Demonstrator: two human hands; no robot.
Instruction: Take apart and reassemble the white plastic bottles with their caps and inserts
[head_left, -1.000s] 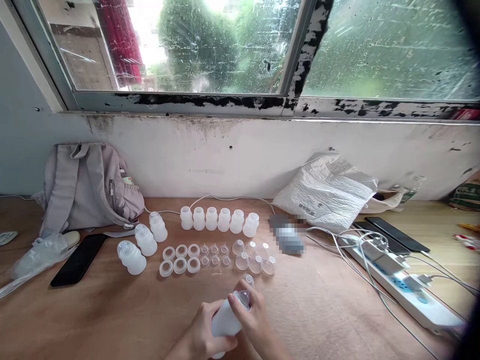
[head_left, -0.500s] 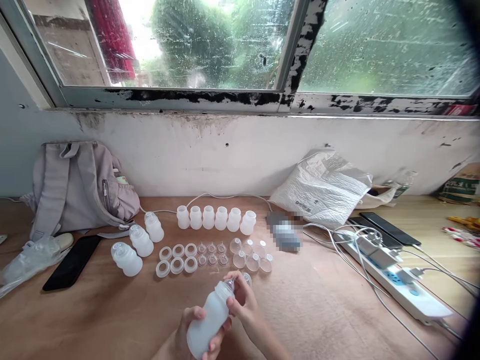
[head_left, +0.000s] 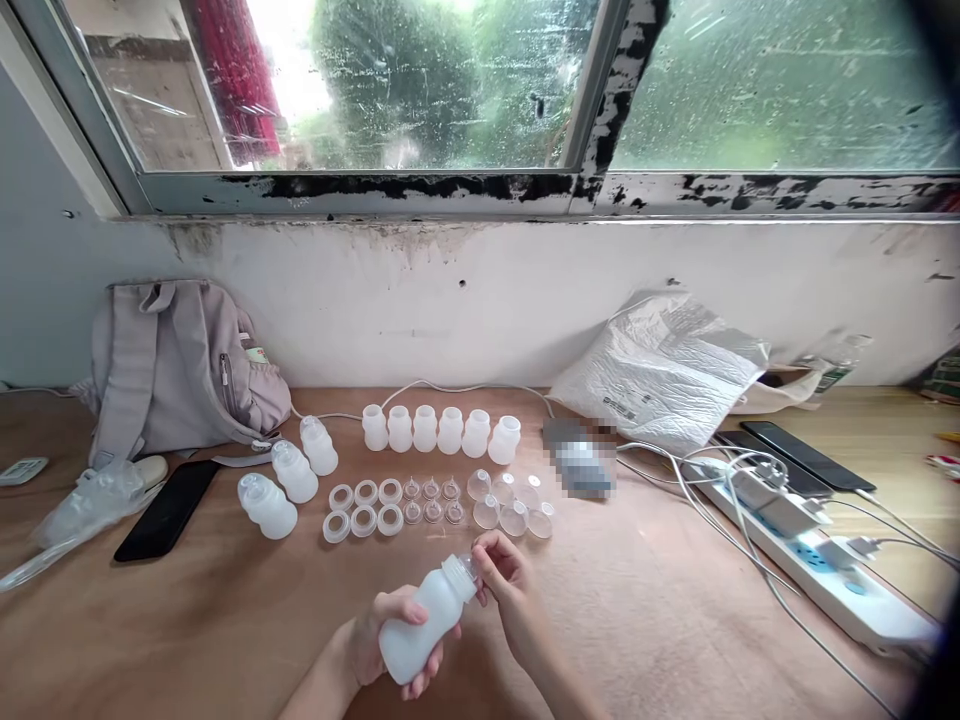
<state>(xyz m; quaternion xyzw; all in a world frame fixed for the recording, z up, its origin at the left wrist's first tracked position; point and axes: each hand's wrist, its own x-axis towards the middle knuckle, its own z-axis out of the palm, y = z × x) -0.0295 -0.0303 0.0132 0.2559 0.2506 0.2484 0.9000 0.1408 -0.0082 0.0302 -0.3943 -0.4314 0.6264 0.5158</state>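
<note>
A reddish-brown wooden bench (head_left: 675, 620) carries six open frosted bottles (head_left: 425, 430) in a row, with rings (head_left: 364, 533), clear teats (head_left: 433, 512) and domed caps (head_left: 514, 519) laid before them. Three capped bottles (head_left: 295, 472) stand leftward, near a backpack (head_left: 191, 365) and black smartphone (head_left: 168, 510); a power strip (head_left: 810, 560) lies right.

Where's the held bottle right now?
In the head view, the bottle is low, slightly left of centre, in the left hand, its neck beside the right hand.
</note>
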